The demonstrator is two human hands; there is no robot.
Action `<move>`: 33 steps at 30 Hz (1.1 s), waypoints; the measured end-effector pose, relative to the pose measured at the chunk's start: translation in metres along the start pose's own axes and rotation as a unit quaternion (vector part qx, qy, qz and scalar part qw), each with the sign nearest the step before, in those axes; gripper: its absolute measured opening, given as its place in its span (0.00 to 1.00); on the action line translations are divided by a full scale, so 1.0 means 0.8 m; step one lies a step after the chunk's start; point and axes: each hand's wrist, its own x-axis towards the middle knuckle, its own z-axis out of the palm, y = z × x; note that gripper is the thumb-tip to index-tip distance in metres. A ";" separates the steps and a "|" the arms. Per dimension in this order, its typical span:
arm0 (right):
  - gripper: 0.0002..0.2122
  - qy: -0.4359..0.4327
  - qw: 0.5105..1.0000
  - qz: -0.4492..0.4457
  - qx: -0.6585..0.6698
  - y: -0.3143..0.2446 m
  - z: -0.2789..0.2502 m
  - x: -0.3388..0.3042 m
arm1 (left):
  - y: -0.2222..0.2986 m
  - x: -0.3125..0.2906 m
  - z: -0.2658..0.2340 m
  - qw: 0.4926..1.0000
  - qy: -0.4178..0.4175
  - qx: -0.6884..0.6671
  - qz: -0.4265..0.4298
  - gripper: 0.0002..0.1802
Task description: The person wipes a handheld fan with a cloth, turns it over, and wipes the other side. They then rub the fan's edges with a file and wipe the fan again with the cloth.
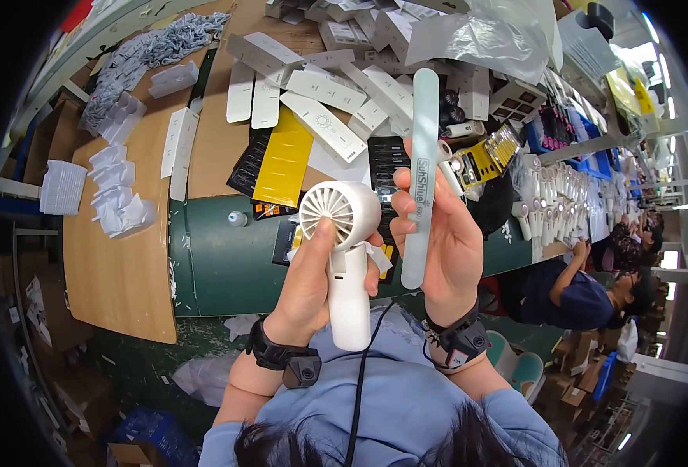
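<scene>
My left hand [303, 284] is wrapped round a white handheld fan [349, 303], with the thumb on its round grille. The fan's head sits bent at the hinge above its handle, and the grille faces up and to the left. In my right hand [454, 261] I hold a long pale grey-green nail file [420, 257] with rounded ends. It stands nearly upright between thumb and fingers, apart from the fan. Both hands are over the near edge of the green tabletop [219, 268]. A scrap of white material [378, 257] shows by my left fingers.
White cartons [324, 128] lie heaped at the back, partly under clear plastic [488, 39]. A yellow sheet [283, 159], a small white bottle [237, 219] and black packs [388, 159] lie nearer. More fans [550, 214] stand to the right, beside a co-worker [570, 292].
</scene>
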 end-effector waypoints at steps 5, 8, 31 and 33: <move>0.21 -0.004 1.000 -0.027 0.003 0.007 -0.005 0.008 | -0.002 0.002 0.004 0.997 0.017 0.075 0.019 0.23; 0.22 -0.019 0.997 -0.068 -0.003 0.013 -0.007 0.013 | -0.006 0.005 0.007 0.992 0.038 0.120 0.032 0.28; 0.25 0.023 0.968 -0.109 -0.223 0.010 -0.012 0.017 | 0.006 0.006 -0.020 0.981 0.105 0.139 0.086 0.30; 0.23 0.019 0.968 -0.104 -0.228 0.007 -0.021 0.019 | 0.008 0.006 -0.023 0.980 0.095 0.147 0.093 0.30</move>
